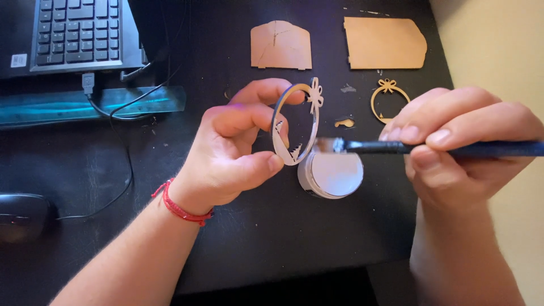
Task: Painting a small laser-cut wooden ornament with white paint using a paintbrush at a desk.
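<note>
White ring ornament (pixel 296 122) is pinched in left hand (pixel 238 147), brush (pixel 396 148) gripped in right hand (pixel 459 141); mostly painted, second ornament (pixel 390 101) left bare on the counter (pixel 317 238).

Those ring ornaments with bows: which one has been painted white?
The ring ornament in the left hand, at, is white. The other ring ornament lies on the black table, bare wood colour.

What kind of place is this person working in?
Probably a home desk used for crafts. A laptop and mouse sit on the black desk, with wooden cutouts and a small paint pot.
</note>
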